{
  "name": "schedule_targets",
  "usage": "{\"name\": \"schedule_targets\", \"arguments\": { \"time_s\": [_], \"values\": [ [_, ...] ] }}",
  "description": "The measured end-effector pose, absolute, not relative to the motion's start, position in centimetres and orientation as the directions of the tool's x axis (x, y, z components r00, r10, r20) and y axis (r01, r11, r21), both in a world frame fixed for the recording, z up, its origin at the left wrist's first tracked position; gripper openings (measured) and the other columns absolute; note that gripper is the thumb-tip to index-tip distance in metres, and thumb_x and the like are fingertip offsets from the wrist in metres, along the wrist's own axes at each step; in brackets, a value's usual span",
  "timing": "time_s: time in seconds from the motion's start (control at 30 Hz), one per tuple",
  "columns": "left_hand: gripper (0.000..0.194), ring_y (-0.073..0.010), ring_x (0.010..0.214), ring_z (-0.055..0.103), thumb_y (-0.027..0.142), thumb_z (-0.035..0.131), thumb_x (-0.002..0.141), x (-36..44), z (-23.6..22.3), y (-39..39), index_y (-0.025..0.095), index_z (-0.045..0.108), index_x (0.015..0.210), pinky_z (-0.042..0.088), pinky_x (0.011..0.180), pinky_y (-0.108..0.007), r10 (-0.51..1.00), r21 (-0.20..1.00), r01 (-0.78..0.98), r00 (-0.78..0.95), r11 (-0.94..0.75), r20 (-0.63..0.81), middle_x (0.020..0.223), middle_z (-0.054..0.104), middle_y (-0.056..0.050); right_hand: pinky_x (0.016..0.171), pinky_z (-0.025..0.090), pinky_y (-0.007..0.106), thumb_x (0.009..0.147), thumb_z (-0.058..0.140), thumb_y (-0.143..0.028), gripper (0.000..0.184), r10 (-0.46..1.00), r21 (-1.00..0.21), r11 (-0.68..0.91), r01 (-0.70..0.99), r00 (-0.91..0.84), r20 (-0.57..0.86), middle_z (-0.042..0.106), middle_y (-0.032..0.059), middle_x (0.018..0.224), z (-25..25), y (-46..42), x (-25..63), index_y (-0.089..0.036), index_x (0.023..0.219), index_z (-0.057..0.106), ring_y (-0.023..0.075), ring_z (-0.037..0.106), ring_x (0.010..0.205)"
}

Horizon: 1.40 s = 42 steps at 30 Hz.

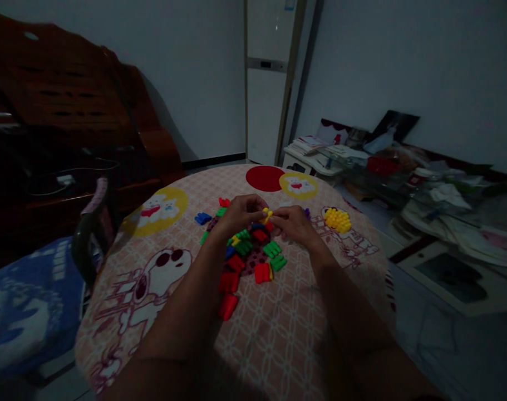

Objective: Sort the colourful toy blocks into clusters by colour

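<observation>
My left hand [244,213] and my right hand [294,224] meet over the middle of the round table, fingers pinched. Between their fingertips is a small yellow toy block [267,214], gripped from both sides. Beneath them lies a loose pile of plastic blocks, among them red blocks [229,282], green blocks [272,249] and a blue block [203,218]. To the right of my right hand sits a cluster of yellow blocks [337,220], packed close together. A purple piece [307,213] shows just behind my right hand. My left hand hides part of the pile.
The table wears a patterned cloth [278,328] with cartoon figures. A chair [84,234] stands at the left, near a wooden sofa [69,100]. Along the right wall, a low cabinet [449,273] carries papers, bags and a cup [417,177]. A tall white appliance [266,106] stands behind.
</observation>
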<state>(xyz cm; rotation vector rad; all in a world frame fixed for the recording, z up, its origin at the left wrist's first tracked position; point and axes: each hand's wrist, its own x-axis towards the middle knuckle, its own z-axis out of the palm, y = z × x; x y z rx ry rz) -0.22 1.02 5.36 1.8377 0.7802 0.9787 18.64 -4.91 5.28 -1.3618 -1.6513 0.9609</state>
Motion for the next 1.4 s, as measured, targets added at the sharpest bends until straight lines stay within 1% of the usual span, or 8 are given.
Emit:
{"name": "schedule_targets", "arguments": {
  "time_s": [0.23,0.4,0.57,0.67,0.73,0.83,1.17,1.4],
  "values": [
    [0.028,-0.0139,0.067,0.062,0.035,0.077,0.067,1.9,4.4,0.6,0.014,0.068,0.083,0.052,0.062,-0.025,0.812,0.874,0.114,0.442,-0.472,0.38,0.075,0.068,-0.003,0.038,0.045,0.02,0.069,0.079,-0.047,0.035,0.991,-0.95,0.12,0.287,-0.084,0.1,0.063,-0.0012,0.056,6.1,-5.0,19.7,-0.015,0.074,0.067,0.0117,0.058,0.044],
    [0.028,-0.0146,0.07,0.066,0.035,0.073,0.072,2.1,4.8,0.1,0.014,0.068,0.09,0.056,0.064,-0.026,0.812,0.914,0.039,0.476,-0.403,0.338,0.08,0.07,-0.004,0.039,0.046,0.019,0.07,0.076,-0.041,0.028,0.995,-0.955,0.102,0.28,-0.028,0.098,0.065,0.0011,0.054,6.7,-4.7,21.6,-0.015,0.072,0.068,0.0111,0.058,0.043],
    [0.029,-0.0141,0.065,0.067,0.035,0.072,0.075,1.1,5.3,0.3,0.013,0.069,0.093,0.056,0.063,-0.027,0.847,0.923,0.069,0.428,-0.379,0.316,0.079,0.071,-0.004,0.045,0.049,0.023,0.073,0.067,-0.03,0.016,0.851,-0.883,-0.033,0.469,0.476,0.221,0.068,0.0028,0.059,7.1,-4.9,28.9,-0.014,0.074,0.069,0.0135,0.06,0.046],
    [0.028,-0.0142,0.063,0.067,0.035,0.073,0.074,0.8,5.4,0.4,0.014,0.068,0.092,0.056,0.064,-0.027,0.86,0.932,0.068,0.413,-0.357,0.3,0.077,0.072,-0.004,0.06,0.055,0.031,0.075,0.063,-0.027,0.018,0.658,-0.681,-0.332,0.653,0.677,0.329,0.071,0.0098,0.066,6.7,-5.7,34.0,-0.012,0.076,0.073,0.0216,0.068,0.062],
    [0.028,-0.0144,0.063,0.067,0.036,0.072,0.074,0.8,5.5,0.3,0.014,0.068,0.091,0.056,0.063,-0.027,0.861,0.936,0.069,0.419,-0.345,0.287,0.076,0.072,-0.003,0.073,0.056,0.037,0.078,0.061,-0.026,0.023,0.622,-0.51,-0.517,0.688,0.711,0.328,0.074,0.0171,0.077,5.9,-6.3,36.5,-0.009,0.079,0.076,0.0284,0.072,0.077],
    [0.029,-0.0149,0.063,0.068,0.037,0.072,0.074,0.6,5.8,0.2,0.013,0.069,0.09,0.056,0.063,-0.027,0.866,0.937,0.087,0.418,-0.339,0.275,0.075,0.071,-0.004,0.084,0.054,0.041,0.082,0.057,-0.025,0.032,0.612,-0.366,-0.636,0.679,0.733,0.297,0.075,0.024,0.095,4.2,-6.8,38.0,-0.004,0.094,0.078,0.033,0.071,0.094],
    [0.039,-0.017,0.065,0.068,0.045,0.077,0.067,-2.5,6.5,1.2,0.013,0.07,0.089,0.057,0.062,-0.029,0.926,0.937,0.119,0.238,-0.328,0.294,0.076,0.071,-0.004,0.086,0.052,0.042,0.085,0.051,-0.023,0.038,0.71,-0.239,-0.612,0.754,0.657,0.253,0.073,0.0279,0.101,1.6,-6.0,37.4,-0.002,0.1,0.078,0.0357,0.07,0.097],
    [0.025,-0.0162,0.067,0.066,0.033,0.069,0.076,-3.8,5.8,2.2,0.014,0.07,0.091,0.054,0.064,-0.028,0.932,0.898,0.254,0.143,-0.359,0.333,0.078,0.071,-0.004,0.081,0.051,0.04,0.092,0.04,-0.024,0.046,0.685,-0.195,-0.63,0.751,0.657,0.316,0.071,0.0299,0.102,2.4,-6.3,37.2,0.003,0.105,0.074,0.0339,0.069,0.096]
  ]
}}
